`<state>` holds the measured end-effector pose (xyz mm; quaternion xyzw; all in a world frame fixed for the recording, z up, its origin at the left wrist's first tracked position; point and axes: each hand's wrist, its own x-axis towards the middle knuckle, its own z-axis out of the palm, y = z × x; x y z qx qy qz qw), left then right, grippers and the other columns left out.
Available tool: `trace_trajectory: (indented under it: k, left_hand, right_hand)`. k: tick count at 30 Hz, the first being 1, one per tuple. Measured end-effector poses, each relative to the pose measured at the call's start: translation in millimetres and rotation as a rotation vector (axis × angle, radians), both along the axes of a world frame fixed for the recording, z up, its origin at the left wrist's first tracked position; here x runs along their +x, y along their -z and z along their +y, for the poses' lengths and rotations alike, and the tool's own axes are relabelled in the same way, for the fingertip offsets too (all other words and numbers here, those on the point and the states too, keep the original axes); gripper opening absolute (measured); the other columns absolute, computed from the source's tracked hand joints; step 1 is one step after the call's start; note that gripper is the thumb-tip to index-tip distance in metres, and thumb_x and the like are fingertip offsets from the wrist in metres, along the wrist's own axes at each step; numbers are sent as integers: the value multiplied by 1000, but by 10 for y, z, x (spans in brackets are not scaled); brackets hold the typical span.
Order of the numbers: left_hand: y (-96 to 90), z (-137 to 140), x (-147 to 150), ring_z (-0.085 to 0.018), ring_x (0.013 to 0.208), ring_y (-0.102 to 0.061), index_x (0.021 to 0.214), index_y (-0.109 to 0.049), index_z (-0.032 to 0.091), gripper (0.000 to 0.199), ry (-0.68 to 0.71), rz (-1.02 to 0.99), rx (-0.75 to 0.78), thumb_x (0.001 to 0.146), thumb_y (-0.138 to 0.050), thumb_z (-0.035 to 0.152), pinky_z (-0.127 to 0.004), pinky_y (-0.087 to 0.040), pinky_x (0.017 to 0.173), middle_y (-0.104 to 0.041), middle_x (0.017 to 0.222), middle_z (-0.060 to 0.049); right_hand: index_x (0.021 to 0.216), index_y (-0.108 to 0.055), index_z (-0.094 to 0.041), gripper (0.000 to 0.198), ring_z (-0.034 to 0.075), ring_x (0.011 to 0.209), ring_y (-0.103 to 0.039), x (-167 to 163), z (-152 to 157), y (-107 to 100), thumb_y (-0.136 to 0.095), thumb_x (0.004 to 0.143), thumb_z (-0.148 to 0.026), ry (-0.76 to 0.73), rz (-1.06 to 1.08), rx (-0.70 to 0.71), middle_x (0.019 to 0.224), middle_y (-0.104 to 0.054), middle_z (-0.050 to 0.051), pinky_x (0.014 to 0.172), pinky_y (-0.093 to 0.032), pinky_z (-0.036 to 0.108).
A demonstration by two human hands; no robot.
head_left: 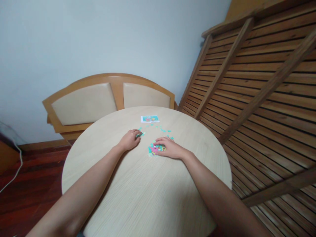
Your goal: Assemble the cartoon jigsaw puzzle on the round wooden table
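Observation:
My left hand (130, 139) rests on the round table, fingers curled together, with a small turquoise-and-white puzzle piece (144, 133) at its fingertips. Its underside and part of the grip are hidden. Over the right part of a partly joined jigsaw puzzle (152, 151) lies my right hand (169, 147), thumb and fingers apart and touching the picture. Pink, yellow and turquoise cartoon figures show between them. Loose turquoise puzzle pieces (163, 130) are scattered in an arc beyond both hands. Farther back lies a flat card (150, 119) with a similar printed picture.
The pale round wooden table (133, 184) has its far edge close to a padded wooden headboard (84, 103) by the wall. A large slatted wooden frame (247, 85) leans along the right side. A white cable (20, 161) hangs over the reddish floor at left.

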<state>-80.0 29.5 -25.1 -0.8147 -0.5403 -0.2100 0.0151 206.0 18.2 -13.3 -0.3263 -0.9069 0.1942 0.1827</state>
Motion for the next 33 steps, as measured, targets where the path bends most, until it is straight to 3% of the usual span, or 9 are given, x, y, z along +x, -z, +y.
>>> trace_trajectory:
  k: [3,14,20,28,33]
  left_hand:
    - [26,4,56,-27,120,-60,121,-67,16,38,46,15,19,91,-47,27,-41,-44,108,-66,130,-13]
    - [-33,-41,90,-25,113,-62,102,-73,18,26,144,-18,-14,91,-50,26,-42,-46,105,-69,120,-10]
    - [-107,-78,142,-23,102,-63,96,-72,19,20,247,-6,-44,91,-53,24,-39,-46,101,-71,103,-9]
    - [-202,-144,203,-22,88,-66,104,-73,17,23,243,-40,-169,89,-57,24,-33,-50,86,-74,95,-8]
    - [-242,-171,226,-21,89,-66,102,-75,17,22,275,-35,-205,89,-57,20,-32,-49,85,-75,96,-8]
  right_hand:
    - [126,-68,-28,55,30,126,-52,-1,-5,-11,-70,81,-60,6,-7,-4,134,-59,10,110,-35,48]
    - [126,-68,-28,54,30,127,-51,-6,-24,-24,-70,82,-59,6,-2,-7,134,-60,10,110,-35,48]
    - [125,-68,-28,54,30,127,-51,3,-19,-13,-71,81,-59,-2,10,-2,134,-60,10,109,-36,48]
    - [125,-68,-28,53,30,126,-51,9,-27,-17,-71,82,-59,-20,7,14,133,-61,10,109,-36,48]
    - [125,-69,-29,53,30,126,-51,15,-25,-4,-71,81,-59,-23,6,12,133,-61,9,109,-37,48]
